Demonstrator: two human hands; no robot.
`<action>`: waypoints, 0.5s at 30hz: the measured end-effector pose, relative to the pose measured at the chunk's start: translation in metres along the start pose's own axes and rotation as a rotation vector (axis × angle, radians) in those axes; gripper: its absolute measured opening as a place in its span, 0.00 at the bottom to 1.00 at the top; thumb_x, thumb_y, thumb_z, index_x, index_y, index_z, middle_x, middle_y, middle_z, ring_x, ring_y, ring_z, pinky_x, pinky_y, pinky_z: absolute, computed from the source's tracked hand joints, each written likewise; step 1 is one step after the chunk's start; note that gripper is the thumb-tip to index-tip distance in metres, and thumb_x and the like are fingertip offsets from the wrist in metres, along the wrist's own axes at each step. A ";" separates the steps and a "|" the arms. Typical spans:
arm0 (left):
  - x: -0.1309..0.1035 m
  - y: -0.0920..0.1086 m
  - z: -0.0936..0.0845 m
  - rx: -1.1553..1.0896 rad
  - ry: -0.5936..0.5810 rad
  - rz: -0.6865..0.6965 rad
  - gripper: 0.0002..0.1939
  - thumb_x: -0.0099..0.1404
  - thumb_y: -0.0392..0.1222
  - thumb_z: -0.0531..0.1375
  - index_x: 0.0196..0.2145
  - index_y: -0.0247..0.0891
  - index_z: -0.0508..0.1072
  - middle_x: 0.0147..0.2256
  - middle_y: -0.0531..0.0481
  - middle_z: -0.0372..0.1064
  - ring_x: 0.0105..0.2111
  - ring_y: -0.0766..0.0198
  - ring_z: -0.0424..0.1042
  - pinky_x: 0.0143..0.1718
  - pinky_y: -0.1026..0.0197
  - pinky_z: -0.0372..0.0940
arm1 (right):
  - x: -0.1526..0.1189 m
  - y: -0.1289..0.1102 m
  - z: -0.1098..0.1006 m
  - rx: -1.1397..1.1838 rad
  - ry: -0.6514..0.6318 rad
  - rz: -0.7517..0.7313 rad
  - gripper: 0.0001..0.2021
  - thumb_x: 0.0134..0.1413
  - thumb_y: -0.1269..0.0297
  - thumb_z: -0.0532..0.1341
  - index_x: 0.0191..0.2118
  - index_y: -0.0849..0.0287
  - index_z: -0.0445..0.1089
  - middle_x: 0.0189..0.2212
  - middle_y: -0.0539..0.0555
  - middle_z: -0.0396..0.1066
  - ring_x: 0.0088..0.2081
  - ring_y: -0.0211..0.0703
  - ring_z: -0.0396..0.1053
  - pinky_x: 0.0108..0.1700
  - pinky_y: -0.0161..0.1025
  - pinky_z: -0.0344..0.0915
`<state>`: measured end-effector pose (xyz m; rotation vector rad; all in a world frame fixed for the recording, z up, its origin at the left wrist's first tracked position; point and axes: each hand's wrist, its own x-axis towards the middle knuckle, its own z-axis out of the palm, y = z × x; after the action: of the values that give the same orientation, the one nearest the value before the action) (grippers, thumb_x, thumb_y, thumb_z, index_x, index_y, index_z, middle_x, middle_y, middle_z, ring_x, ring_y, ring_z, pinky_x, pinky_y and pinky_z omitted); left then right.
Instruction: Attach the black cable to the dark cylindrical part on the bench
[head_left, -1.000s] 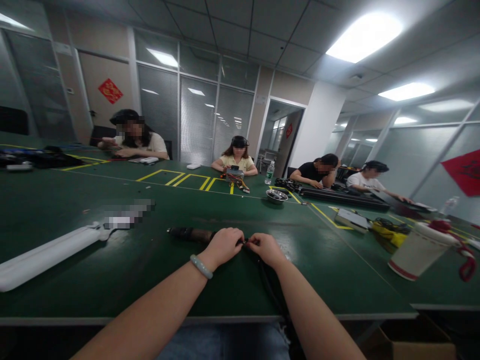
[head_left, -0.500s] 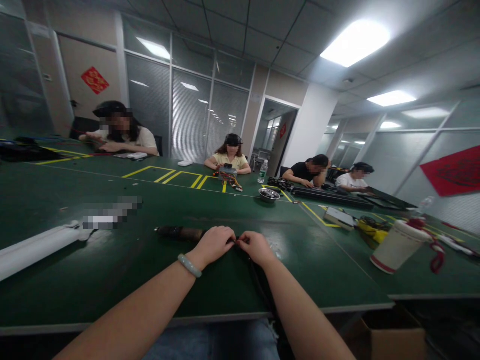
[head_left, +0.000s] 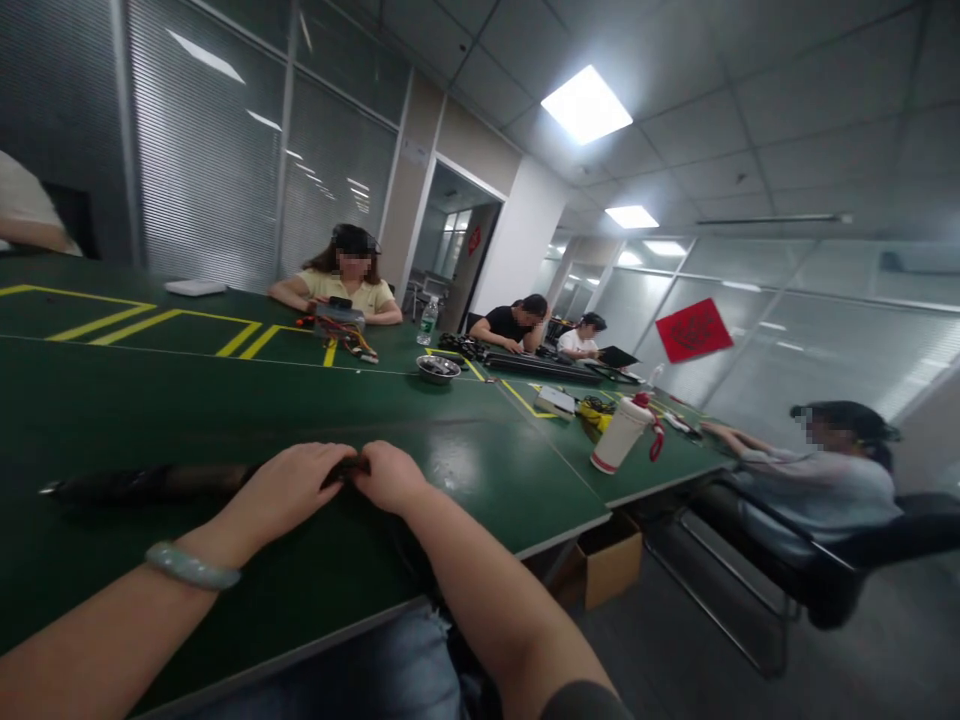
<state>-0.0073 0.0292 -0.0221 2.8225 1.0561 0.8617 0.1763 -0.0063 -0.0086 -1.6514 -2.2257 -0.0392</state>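
Camera view has swung right since half a second ago: the steel bowl [head_left: 438, 370] sits further left in view, the white object on the table's left side is out of view, and a seated person [head_left: 817, 465] shows at far right. Hands stay paired at the same job.

Using the bowl as reference, as seen by the wearer. Dark cylindrical tool [head_left: 154, 484] lies on the green table [head_left: 517, 480], nearer and well left of the bowl, bright tip pointing left, right end hidden by the left hand [head_left: 294, 488]. Left hand rests over that end, fingertips pinched on a small dark piece [head_left: 346, 468]. Right hand [head_left: 388, 476] is just beside it, also nearer than the bowl and to its left, thumb and fingers pinched on the same piece. Can't tell whether the piece is part of the tool; fingers hide the joint. Bangle [head_left: 192, 568] on left wrist.

Bowl holds dark bits, too small to identify. Water bottle [head_left: 428, 322]: just beyond the bowl. Wired device [head_left: 339, 325]: beyond and left of the bowl, person [head_left: 351, 270] seated behind it. Long black bar [head_left: 544, 368]: right of the bowl. White tumbler [head_left: 619, 436], red lid: right of and nearer than the bowl.
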 end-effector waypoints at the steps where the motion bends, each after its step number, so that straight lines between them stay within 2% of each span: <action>1: 0.000 -0.002 0.001 0.001 0.014 0.024 0.20 0.59 0.47 0.57 0.49 0.44 0.72 0.49 0.46 0.72 0.50 0.50 0.69 0.55 0.49 0.59 | 0.001 0.000 0.001 -0.022 0.003 0.001 0.07 0.57 0.60 0.61 0.36 0.59 0.70 0.34 0.50 0.69 0.33 0.39 0.66 0.32 0.33 0.58; 4: 0.000 -0.007 0.001 0.011 0.054 0.071 0.22 0.59 0.50 0.58 0.51 0.44 0.71 0.51 0.47 0.70 0.53 0.49 0.67 0.60 0.46 0.54 | 0.005 0.003 0.002 -0.071 0.003 0.039 0.08 0.58 0.60 0.60 0.37 0.59 0.71 0.36 0.51 0.71 0.35 0.40 0.68 0.32 0.34 0.58; 7: -0.001 -0.008 -0.004 0.026 0.088 0.058 0.24 0.61 0.54 0.57 0.52 0.44 0.70 0.53 0.46 0.69 0.55 0.49 0.65 0.63 0.45 0.50 | 0.003 0.022 -0.007 -0.085 -0.025 0.182 0.10 0.59 0.57 0.59 0.37 0.59 0.71 0.39 0.52 0.72 0.36 0.39 0.68 0.34 0.33 0.59; 11: -0.001 -0.012 -0.005 0.014 0.070 0.029 0.26 0.62 0.57 0.56 0.55 0.44 0.68 0.55 0.45 0.67 0.56 0.49 0.64 0.63 0.45 0.50 | -0.021 0.077 -0.040 -0.120 -0.037 0.403 0.11 0.59 0.57 0.59 0.36 0.59 0.71 0.38 0.53 0.73 0.37 0.40 0.69 0.35 0.33 0.59; 15: -0.002 -0.017 0.003 -0.017 0.018 0.000 0.27 0.62 0.58 0.56 0.55 0.45 0.68 0.55 0.45 0.67 0.56 0.49 0.64 0.60 0.45 0.55 | -0.073 0.145 -0.084 -0.206 -0.018 0.651 0.10 0.59 0.60 0.58 0.36 0.61 0.71 0.39 0.58 0.74 0.41 0.45 0.70 0.38 0.35 0.61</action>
<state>-0.0171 0.0416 -0.0282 2.8061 1.0448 0.8937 0.3521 -0.0475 0.0188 -2.4156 -1.6353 -0.0844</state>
